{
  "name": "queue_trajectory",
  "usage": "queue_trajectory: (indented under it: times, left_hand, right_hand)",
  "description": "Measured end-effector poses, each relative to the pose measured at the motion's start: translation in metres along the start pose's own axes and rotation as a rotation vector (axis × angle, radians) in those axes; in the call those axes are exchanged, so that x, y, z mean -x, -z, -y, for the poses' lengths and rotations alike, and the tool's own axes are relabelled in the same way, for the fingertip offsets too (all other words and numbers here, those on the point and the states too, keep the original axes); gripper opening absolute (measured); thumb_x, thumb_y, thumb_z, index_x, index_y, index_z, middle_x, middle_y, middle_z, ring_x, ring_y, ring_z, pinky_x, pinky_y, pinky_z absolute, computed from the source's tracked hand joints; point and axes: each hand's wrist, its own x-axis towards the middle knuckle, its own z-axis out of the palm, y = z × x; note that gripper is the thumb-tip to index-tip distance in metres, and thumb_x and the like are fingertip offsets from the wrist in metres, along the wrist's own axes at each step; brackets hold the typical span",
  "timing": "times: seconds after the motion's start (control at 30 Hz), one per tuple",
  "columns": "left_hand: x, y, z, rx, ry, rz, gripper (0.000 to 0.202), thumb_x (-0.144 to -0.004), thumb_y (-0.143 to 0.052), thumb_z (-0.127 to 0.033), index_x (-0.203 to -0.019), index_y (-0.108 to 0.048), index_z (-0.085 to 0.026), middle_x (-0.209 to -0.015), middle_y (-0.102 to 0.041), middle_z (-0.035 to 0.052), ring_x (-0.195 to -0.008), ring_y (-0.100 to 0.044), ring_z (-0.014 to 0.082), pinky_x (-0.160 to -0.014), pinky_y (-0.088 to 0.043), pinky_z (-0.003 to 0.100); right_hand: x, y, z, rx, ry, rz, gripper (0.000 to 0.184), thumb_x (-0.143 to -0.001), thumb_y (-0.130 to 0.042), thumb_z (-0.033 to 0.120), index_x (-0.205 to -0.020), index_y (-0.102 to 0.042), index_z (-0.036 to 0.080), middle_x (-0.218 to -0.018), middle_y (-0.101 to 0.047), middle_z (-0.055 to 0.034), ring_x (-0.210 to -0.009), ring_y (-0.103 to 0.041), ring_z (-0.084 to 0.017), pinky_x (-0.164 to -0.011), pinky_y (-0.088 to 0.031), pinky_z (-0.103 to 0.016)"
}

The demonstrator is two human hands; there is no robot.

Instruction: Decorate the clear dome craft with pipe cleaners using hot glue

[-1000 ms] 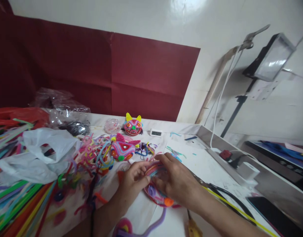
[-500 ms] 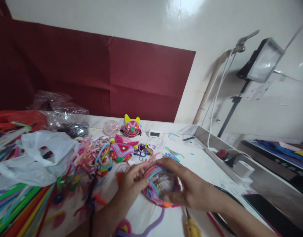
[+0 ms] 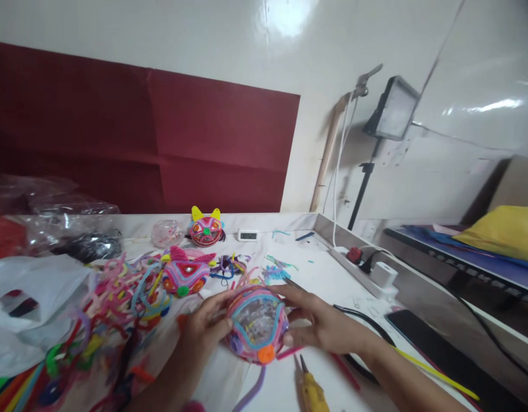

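Observation:
Between my two hands is a rounded animal-face craft (image 3: 276, 313) made of pink, purple and blue pipe cleaners around a clear plastic window, with an orange nose disc low on its front. My left hand (image 3: 206, 327) grips its left side, thumb on the front rim. On the right side, my right hand (image 3: 318, 320) has its fingers bent around the edge. A purple pipe cleaner (image 3: 252, 393) trails below the craft. Close by in front lies a yellow-handled tool (image 3: 312, 392) with a dark pointed tip.
Left are a heap of loose pipe cleaners (image 3: 113, 292) and a white plastic bag (image 3: 32, 286). Farther back stand a pink animal face (image 3: 186, 273), a yellow-eared one (image 3: 206, 229) and a small digital display (image 3: 248, 234). A power strip (image 3: 362, 272) and black phone (image 3: 444, 349) lie right.
The view has swung to the right. The craft has turned so its clear window and orange nose face me more directly. My right hand has shifted from across its front to its right side.

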Motion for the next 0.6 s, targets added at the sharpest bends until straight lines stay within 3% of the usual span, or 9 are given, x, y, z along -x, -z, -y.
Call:
queue_trajectory:
  times: [0.13, 0.27, 0.43, 0.6]
  left_hand:
    - [0.0, 0.0, -0.001, 0.03, 0.018, 0.024, 0.042, -0.067, -0.067, -0.023, -0.109, -0.07, -0.022, -0.118, -0.072, 0.0074, -0.114, -0.064, 0.0286, -0.096, -0.052, 0.038]
    - [0.0, 0.0, 0.001, 0.045, 0.01, 0.01, 0.043, -0.067, -0.069, -0.025, -0.109, -0.071, -0.02, -0.117, -0.073, 0.0086, -0.115, -0.064, 0.0303, -0.097, -0.051, 0.04]
    - [0.002, -0.001, -0.003, 0.051, 0.033, 0.01, 0.044, -0.067, -0.07, -0.026, -0.111, -0.07, -0.019, -0.118, -0.073, 0.0088, -0.116, -0.063, 0.0307, -0.1, -0.049, 0.041]
    - [0.002, -0.002, -0.001, 0.103, 0.04, 0.039, 0.044, -0.067, -0.07, -0.021, -0.111, -0.071, -0.019, -0.119, -0.072, 0.0085, -0.116, -0.063, 0.0299, -0.101, -0.048, 0.04]
  right_hand:
    - [-0.001, 0.001, -0.007, -0.224, -0.046, -0.064, 0.048, -0.085, -0.068, 0.045, -0.128, -0.062, 0.023, -0.116, -0.065, -0.0064, -0.102, -0.061, -0.022, -0.09, -0.048, -0.037]
    - [-0.006, -0.003, -0.018, -0.407, -0.157, -0.182, 0.044, -0.077, -0.074, 0.05, -0.112, -0.071, 0.022, -0.082, -0.068, -0.0003, -0.075, -0.061, -0.016, -0.077, -0.049, -0.035]
    - [-0.01, -0.008, -0.023, -0.485, -0.21, -0.242, 0.044, -0.07, -0.08, 0.05, -0.103, -0.074, 0.023, -0.076, -0.068, 0.0006, -0.069, -0.06, -0.015, -0.07, -0.049, -0.031]
    - [-0.01, -0.011, -0.029, -0.591, -0.262, -0.261, 0.04, -0.066, -0.085, 0.043, -0.098, -0.071, 0.023, -0.082, -0.07, 0.0007, -0.072, -0.063, -0.015, -0.074, -0.049, -0.032]
